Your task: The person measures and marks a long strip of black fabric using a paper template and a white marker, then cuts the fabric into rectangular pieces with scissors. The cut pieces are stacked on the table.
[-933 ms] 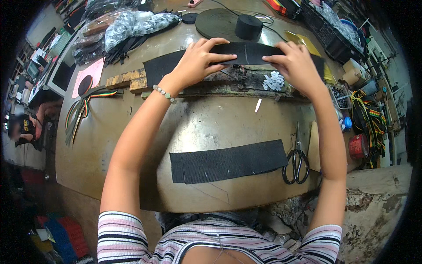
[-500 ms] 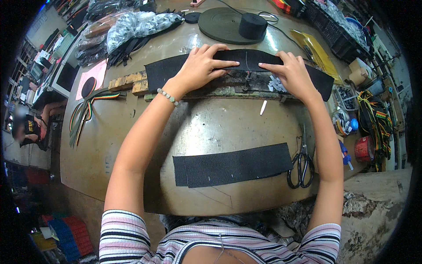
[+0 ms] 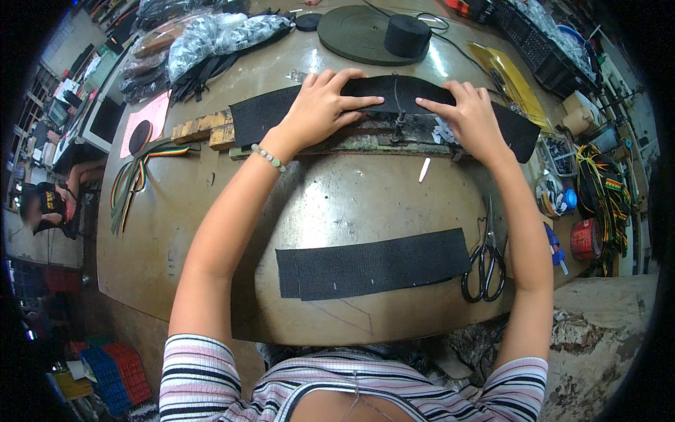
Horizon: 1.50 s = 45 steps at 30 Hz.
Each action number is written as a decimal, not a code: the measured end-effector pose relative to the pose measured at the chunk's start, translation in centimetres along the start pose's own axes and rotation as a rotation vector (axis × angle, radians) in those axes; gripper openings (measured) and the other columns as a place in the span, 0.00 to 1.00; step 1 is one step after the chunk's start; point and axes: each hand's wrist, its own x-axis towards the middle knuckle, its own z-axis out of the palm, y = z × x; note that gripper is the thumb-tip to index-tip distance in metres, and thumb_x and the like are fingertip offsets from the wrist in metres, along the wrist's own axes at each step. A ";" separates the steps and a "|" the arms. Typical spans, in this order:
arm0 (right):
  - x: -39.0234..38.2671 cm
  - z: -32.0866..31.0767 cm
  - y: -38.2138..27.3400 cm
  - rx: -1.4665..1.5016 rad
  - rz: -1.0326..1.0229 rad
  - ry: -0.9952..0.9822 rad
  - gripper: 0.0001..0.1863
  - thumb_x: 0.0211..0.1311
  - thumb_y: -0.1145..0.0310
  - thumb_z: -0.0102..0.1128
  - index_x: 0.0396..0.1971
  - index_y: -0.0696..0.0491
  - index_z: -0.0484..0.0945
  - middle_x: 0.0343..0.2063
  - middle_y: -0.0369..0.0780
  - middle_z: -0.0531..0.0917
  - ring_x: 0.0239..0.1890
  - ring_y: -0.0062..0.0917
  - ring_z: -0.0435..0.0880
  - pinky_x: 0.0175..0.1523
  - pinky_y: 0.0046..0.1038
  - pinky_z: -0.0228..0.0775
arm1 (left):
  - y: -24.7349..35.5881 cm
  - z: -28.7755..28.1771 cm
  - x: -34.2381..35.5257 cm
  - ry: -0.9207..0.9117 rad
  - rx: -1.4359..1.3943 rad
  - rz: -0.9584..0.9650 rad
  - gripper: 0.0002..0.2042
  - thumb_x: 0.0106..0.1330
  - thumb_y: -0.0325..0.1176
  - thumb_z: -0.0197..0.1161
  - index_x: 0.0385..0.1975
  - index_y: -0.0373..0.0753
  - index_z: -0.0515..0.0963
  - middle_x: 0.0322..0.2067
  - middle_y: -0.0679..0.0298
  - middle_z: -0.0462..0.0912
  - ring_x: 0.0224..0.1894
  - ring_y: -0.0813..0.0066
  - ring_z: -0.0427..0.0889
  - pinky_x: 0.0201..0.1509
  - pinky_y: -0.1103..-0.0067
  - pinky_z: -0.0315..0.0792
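A long black webbing strip (image 3: 364, 87) lies across a dark, worn bar at the far side of the table, with a pale line across its middle. My left hand (image 3: 320, 109) grips the strip left of that line, some fingertips over its far edge. My right hand (image 3: 471, 119) holds it on the other side, its thumb stretched toward the line and its other fingers curled over the far edge. Nearer to me, layered black webbing pieces (image 3: 373, 264) with small pale marks lie flat. Black-handled scissors (image 3: 484, 271) touch or nearly touch their right end.
The bar (image 3: 337, 146) carries wooden blocks (image 3: 204, 129) at its left. A white chalk-like stick (image 3: 424, 170) lies before it. Behind are a large webbing coil (image 3: 344, 42), plastic-wrapped bundles (image 3: 225, 42) and a black crate (image 3: 534, 49). Striped ribbon (image 3: 151, 155) lies left.
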 end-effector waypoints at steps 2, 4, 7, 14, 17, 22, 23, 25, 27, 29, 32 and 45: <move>-0.2 0.3 -0.1 -0.021 -0.017 0.019 0.32 0.55 0.78 0.62 0.57 0.28 0.81 0.50 0.41 0.78 0.48 0.33 0.75 0.52 0.33 0.64 | 0.0 0.1 -0.2 -0.008 -0.010 -0.005 0.23 0.64 0.39 0.65 0.59 0.73 0.78 0.62 0.65 0.71 0.57 0.63 0.72 0.62 0.66 0.66; -0.4 0.7 0.0 -0.026 -0.030 0.037 0.33 0.54 0.78 0.61 0.57 0.28 0.81 0.49 0.40 0.78 0.48 0.33 0.76 0.52 0.33 0.64 | 0.0 0.3 -0.2 -0.002 -0.010 0.001 0.23 0.64 0.39 0.65 0.59 0.73 0.77 0.62 0.65 0.71 0.57 0.63 0.72 0.61 0.66 0.66; -0.5 1.3 0.2 -0.011 -0.049 0.062 0.33 0.53 0.79 0.61 0.57 0.29 0.81 0.48 0.40 0.78 0.48 0.33 0.76 0.52 0.34 0.64 | -0.1 0.4 -0.3 0.007 -0.009 0.004 0.24 0.64 0.39 0.65 0.60 0.74 0.77 0.61 0.66 0.71 0.56 0.63 0.73 0.61 0.66 0.67; -0.6 1.7 0.6 -0.011 -0.082 0.089 0.32 0.53 0.80 0.59 0.55 0.30 0.82 0.48 0.40 0.79 0.47 0.34 0.77 0.50 0.34 0.66 | 0.0 0.6 -0.5 0.020 0.039 0.023 0.24 0.65 0.39 0.64 0.60 0.75 0.76 0.61 0.66 0.71 0.56 0.63 0.73 0.59 0.67 0.68; -0.5 1.6 0.6 -0.002 -0.094 0.098 0.32 0.53 0.80 0.59 0.56 0.30 0.82 0.47 0.40 0.79 0.47 0.34 0.77 0.50 0.35 0.66 | -0.1 0.5 -0.5 0.032 0.036 0.026 0.24 0.65 0.40 0.64 0.60 0.74 0.76 0.61 0.66 0.71 0.56 0.63 0.73 0.59 0.67 0.67; -0.6 1.9 0.6 -0.009 -0.100 0.097 0.32 0.53 0.79 0.59 0.57 0.31 0.81 0.47 0.40 0.78 0.47 0.34 0.77 0.50 0.35 0.66 | -0.2 0.5 -0.5 0.045 0.024 0.028 0.21 0.66 0.43 0.63 0.59 0.75 0.77 0.60 0.68 0.72 0.56 0.67 0.72 0.60 0.68 0.64; -0.6 1.9 0.6 0.005 -0.101 0.097 0.33 0.53 0.80 0.58 0.57 0.31 0.81 0.48 0.41 0.78 0.47 0.35 0.76 0.50 0.35 0.65 | -0.2 0.6 -0.5 0.044 0.023 0.028 0.21 0.66 0.43 0.63 0.59 0.75 0.77 0.60 0.68 0.72 0.56 0.67 0.72 0.60 0.68 0.64; -0.7 2.1 0.7 0.026 -0.101 0.099 0.33 0.53 0.80 0.58 0.58 0.31 0.81 0.48 0.42 0.77 0.47 0.35 0.76 0.50 0.35 0.65 | -0.2 0.6 -0.5 0.033 0.020 0.023 0.21 0.66 0.43 0.63 0.58 0.75 0.77 0.61 0.68 0.72 0.56 0.67 0.72 0.61 0.68 0.64; -0.8 2.2 0.7 0.038 -0.102 0.109 0.33 0.53 0.80 0.58 0.57 0.31 0.81 0.48 0.42 0.77 0.47 0.35 0.76 0.50 0.36 0.65 | -0.2 0.7 -0.5 0.040 0.000 0.022 0.20 0.67 0.43 0.62 0.58 0.75 0.77 0.62 0.68 0.71 0.57 0.66 0.71 0.61 0.67 0.64; -0.8 2.2 0.7 0.037 -0.091 0.116 0.33 0.53 0.80 0.59 0.57 0.30 0.81 0.48 0.40 0.78 0.48 0.33 0.77 0.51 0.35 0.67 | -0.3 0.9 -0.5 0.058 -0.032 0.027 0.19 0.67 0.43 0.62 0.58 0.73 0.78 0.63 0.70 0.70 0.57 0.66 0.71 0.62 0.67 0.65; -0.8 2.2 0.7 0.073 -0.082 0.109 0.34 0.53 0.81 0.58 0.59 0.32 0.80 0.47 0.40 0.78 0.48 0.34 0.77 0.51 0.34 0.67 | -0.5 0.9 -0.4 0.053 -0.055 0.049 0.19 0.69 0.43 0.60 0.59 0.68 0.77 0.67 0.73 0.68 0.58 0.66 0.71 0.63 0.66 0.64; -1.1 1.7 0.2 0.065 -0.010 -0.112 0.39 0.56 0.84 0.53 0.69 0.39 0.68 0.46 0.44 0.76 0.47 0.37 0.75 0.53 0.35 0.66 | -0.5 0.2 -0.9 -0.123 -0.093 -0.001 0.24 0.73 0.39 0.53 0.69 0.54 0.66 0.72 0.77 0.62 0.59 0.59 0.70 0.65 0.67 0.63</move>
